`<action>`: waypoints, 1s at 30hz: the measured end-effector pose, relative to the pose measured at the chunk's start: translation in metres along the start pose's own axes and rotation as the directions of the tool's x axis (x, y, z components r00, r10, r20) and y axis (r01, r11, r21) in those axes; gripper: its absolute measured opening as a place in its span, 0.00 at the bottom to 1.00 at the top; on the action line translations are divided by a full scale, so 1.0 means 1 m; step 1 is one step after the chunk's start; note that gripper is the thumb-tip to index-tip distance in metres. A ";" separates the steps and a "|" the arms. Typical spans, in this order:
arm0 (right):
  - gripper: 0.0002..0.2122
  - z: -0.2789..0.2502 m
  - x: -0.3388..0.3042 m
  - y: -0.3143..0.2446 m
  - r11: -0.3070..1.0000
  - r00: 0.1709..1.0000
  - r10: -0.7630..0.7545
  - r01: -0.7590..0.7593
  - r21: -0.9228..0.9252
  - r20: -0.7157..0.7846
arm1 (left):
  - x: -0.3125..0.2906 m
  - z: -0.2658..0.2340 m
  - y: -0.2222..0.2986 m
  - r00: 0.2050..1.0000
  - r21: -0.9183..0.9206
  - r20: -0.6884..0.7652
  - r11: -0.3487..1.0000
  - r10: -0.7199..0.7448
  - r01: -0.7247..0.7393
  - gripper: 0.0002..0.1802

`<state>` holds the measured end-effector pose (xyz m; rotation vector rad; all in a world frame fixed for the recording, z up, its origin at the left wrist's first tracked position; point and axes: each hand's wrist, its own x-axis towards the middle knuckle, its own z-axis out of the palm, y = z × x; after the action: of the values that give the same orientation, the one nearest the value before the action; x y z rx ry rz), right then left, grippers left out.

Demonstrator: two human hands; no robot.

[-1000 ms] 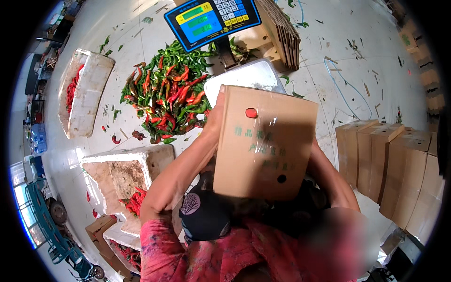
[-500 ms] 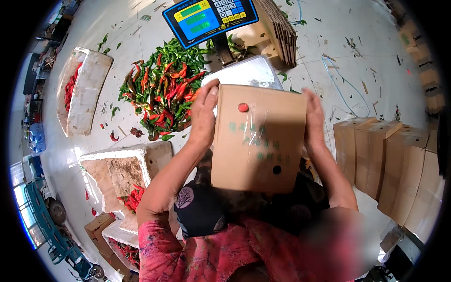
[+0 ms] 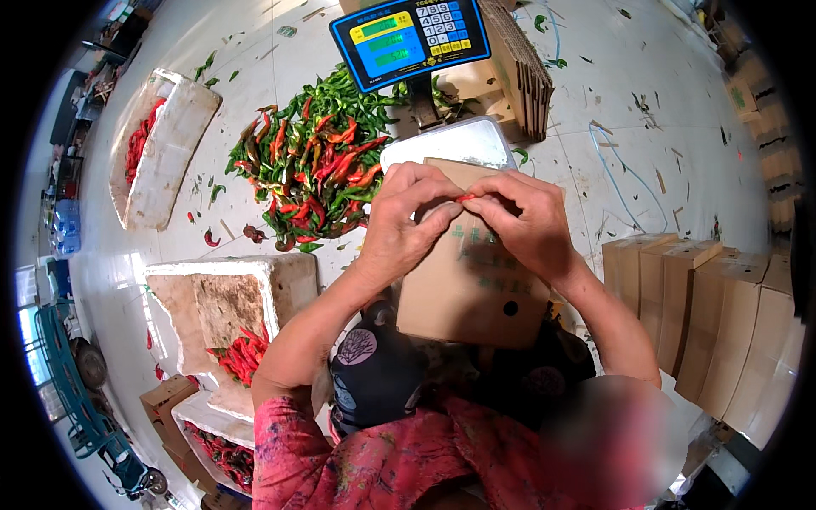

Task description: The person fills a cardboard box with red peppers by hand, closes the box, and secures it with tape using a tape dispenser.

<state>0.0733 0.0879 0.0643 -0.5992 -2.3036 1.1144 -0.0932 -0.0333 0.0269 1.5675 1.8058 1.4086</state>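
Observation:
A closed brown cardboard box (image 3: 463,297) with green print rests against my lap, its top partly covered by my hands. Fingers of my left hand (image 3: 406,219) and my right hand (image 3: 529,223) meet over the upper part of its face. Both pinch at a small red bit, which looks like a chili pepper (image 3: 466,197) showing at a hole in the cardboard. How far it sticks out is hidden by the fingers. Lower on the same face is a dark round hole (image 3: 510,308). Just beyond the box stands the scale's metal pan (image 3: 450,144).
The scale's display (image 3: 410,42) rises behind the pan, beside stacked flat cardboard (image 3: 518,68). Red and green peppers (image 3: 310,166) lie heaped on the floor. Foam boxes (image 3: 289,293) with red peppers stand at left, a row of cardboard boxes (image 3: 663,306) at right.
My hands have left the box's two sides and come together over its face, pinching at the red spot. The view has shifted slightly.

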 end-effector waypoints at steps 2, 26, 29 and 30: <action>0.05 0.004 0.000 0.001 0.999 1.000 -0.019 0.019 -0.027 -0.006 | 0.001 0.001 -0.007 0.996 0.085 -0.010 0.992 0.091 -0.090 0.11; 0.04 0.009 0.008 -0.007 0.978 0.995 0.035 -0.015 -0.206 0.097 | 0.021 -0.013 -0.017 0.973 0.161 0.151 0.967 0.173 -0.197 0.08; 0.03 0.007 0.010 -0.008 0.983 0.992 0.084 -0.067 -0.172 0.091 | 0.023 -0.015 -0.018 0.970 0.172 0.169 0.964 0.173 -0.202 0.07; 0.02 0.005 0.011 -0.009 0.982 0.992 0.083 -0.065 -0.178 0.097 | 0.022 -0.014 -0.018 0.970 0.185 0.158 0.960 0.182 -0.211 0.07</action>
<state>0.0599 0.0864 0.0718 -0.7139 -2.5052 1.0051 -0.1206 -0.0177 0.0245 1.9455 1.7957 1.1918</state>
